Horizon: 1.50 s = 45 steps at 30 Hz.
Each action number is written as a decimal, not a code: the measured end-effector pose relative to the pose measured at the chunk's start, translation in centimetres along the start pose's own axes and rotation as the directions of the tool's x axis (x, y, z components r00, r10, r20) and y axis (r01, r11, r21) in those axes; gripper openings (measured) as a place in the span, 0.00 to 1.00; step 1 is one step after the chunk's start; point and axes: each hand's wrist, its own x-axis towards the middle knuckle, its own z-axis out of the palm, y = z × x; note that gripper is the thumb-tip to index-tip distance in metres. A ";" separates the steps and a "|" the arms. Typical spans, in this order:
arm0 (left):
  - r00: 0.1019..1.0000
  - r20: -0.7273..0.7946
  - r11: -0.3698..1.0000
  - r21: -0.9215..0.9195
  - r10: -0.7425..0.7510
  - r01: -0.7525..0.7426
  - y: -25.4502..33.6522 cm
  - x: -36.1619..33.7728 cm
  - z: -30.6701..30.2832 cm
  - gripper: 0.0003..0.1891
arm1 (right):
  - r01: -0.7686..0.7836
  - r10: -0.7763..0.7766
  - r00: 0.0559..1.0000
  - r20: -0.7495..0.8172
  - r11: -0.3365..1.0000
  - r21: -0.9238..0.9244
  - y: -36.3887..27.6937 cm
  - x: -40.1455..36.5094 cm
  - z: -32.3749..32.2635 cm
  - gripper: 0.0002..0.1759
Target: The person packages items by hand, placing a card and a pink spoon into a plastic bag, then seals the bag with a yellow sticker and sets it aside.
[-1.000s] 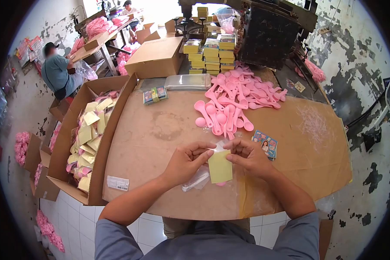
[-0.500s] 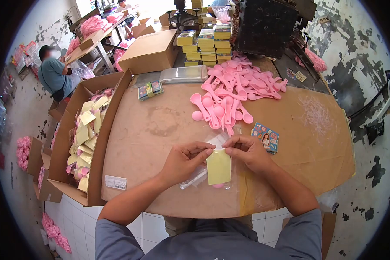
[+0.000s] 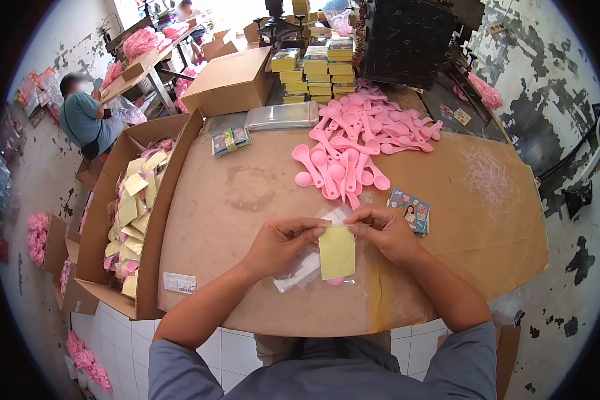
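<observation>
Now, left hand point(image 3: 283, 245): thumb and fingers were pinched together at the top of a bag point(image 3: 350, 282).
Right hand point(image 3: 387, 237): the opposite corner was pinched likewise; the top seemed to be drawn taut.
Yellow card point(image 3: 337, 253): held between and below the hands, with a pink end point(image 3: 336, 281) exposed beneath.
Loose bags point(image 3: 297, 272): overlapped by the held one, perhaps easily snagged.
Spoons point(image 3: 350, 157): heaped beyond the hands.
Printed cards point(image 3: 410, 212): stacked beside the right hand.
Carton point(image 3: 182, 157): filled with packets point(image 3: 128, 210).
</observation>
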 end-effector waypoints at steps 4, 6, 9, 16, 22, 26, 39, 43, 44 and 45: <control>0.999 0.034 0.999 0.040 0.012 -0.014 0.4 0.0 -0.3 0.14 | 0.003 -0.003 1.000 0.006 1.000 -0.008 0.0 0.0 -0.2 0.09; 0.998 0.048 0.999 0.044 0.031 -0.033 0.2 0.1 -0.5 0.14 | 0.025 -0.025 1.000 0.012 1.000 0.006 0.2 0.1 -0.2 0.09; 0.997 0.063 0.992 0.114 0.043 -0.050 0.9 0.0 -0.7 0.14 | 0.086 -0.086 0.996 0.020 0.996 0.006 0.2 0.1 -0.3 0.10; 0.994 0.092 0.996 -0.066 0.058 -0.052 0.3 0.1 -0.9 0.15 | 0.082 -0.082 0.997 0.002 0.995 -0.053 -0.2 -0.1 -0.6 0.10; 0.997 0.051 0.995 -0.078 -0.064 0.068 -0.2 0.3 -1.0 0.15 | 0.114 -0.116 0.993 -0.003 0.983 -0.146 0.4 -0.1 0.0 0.08; 0.996 0.061 0.997 -0.007 -0.071 0.072 0.2 0.4 -0.9 0.14 | 0.110 -0.111 0.994 -0.005 0.985 -0.133 0.2 0.0 0.2 0.08; 0.999 -0.027 0.999 -0.020 0.033 -0.034 0.5 0.4 -1.3 0.15 | -0.009 0.007 0.996 0.087 1.000 0.029 -0.4 -0.5 1.0 0.21; 0.988 -0.101 0.965 -0.222 0.120 -0.140 1.6 0.3 0.5 0.16 | -0.016 0.017 0.999 0.044 1.000 -0.008 -0.5 -0.6 0.5 0.20; 0.989 -0.091 0.971 -0.200 0.118 -0.135 1.3 0.3 0.6 0.16 | -0.003 0.003 0.999 0.034 1.000 -0.006 -1.2 -0.8 0.6 0.20; 0.990 -0.082 0.976 -0.177 0.117 -0.130 1.0 0.3 0.5 0.16 | 0.010 -0.010 1.000 0.027 1.000 -0.005 -1.6 -0.9 0.7 0.20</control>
